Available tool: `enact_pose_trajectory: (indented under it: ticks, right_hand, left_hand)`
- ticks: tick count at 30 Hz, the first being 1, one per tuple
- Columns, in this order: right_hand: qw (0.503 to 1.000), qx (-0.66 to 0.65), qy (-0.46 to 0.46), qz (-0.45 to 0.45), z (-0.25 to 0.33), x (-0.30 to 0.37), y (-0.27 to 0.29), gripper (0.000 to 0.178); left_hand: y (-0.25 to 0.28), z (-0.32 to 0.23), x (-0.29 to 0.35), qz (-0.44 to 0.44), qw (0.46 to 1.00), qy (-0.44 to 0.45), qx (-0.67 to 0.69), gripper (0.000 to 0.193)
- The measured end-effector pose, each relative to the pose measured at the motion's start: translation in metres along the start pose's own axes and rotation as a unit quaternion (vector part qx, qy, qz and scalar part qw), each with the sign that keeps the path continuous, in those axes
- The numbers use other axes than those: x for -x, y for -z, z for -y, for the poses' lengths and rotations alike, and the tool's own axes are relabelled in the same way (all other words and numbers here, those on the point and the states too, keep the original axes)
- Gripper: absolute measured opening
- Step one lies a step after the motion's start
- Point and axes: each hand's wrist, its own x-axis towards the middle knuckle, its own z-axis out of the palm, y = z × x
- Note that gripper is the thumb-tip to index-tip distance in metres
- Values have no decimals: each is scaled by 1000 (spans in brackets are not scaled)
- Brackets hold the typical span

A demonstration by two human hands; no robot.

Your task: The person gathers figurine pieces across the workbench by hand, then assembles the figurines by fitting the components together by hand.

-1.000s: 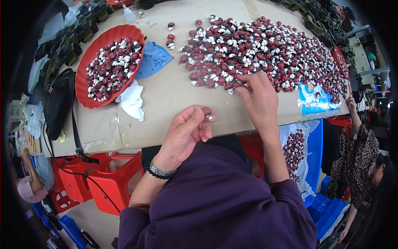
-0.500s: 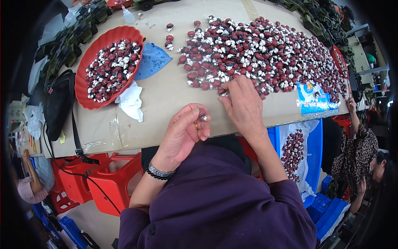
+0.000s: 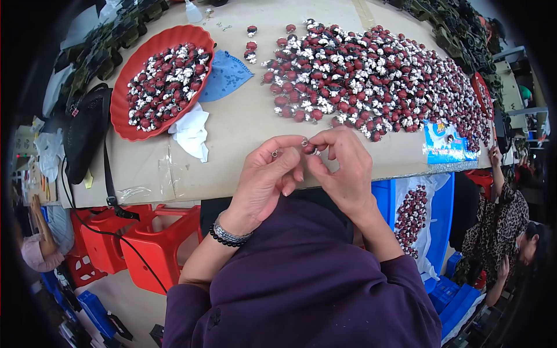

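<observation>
Charm sits pinched in the fingers of the right hand, the left hand just beside, its grip unclear, a heap beyond the fingertips.

At frame centre, partly covered by the fingertips of the right hand: red piece, too small to resolve. Inside the curled fingers of the left hand: small metal ring, impossible to identify as worn or held. Upper left, hidden in part by the red dish: blue cloth and white tissue. Cut off by the top edge: white bottle. Too small to identify, right of the bottle: metal bits. Blurred, upper centre: left end of the pile. Cut off by the lower edge: purple shirt.
</observation>
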Motion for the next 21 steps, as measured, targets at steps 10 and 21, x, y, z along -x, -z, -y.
enact_pose_trajectory:
  ticks: [10,21]
  right_hand:
    - [996,-67,-44,40,12,2,-1,33]
    - [976,209,-64,12,-32,-13,38,28]
  left_hand:
    - [5,2,1,11,999,25,41,26]
    - [7,0,2,21,998,23,46,25]
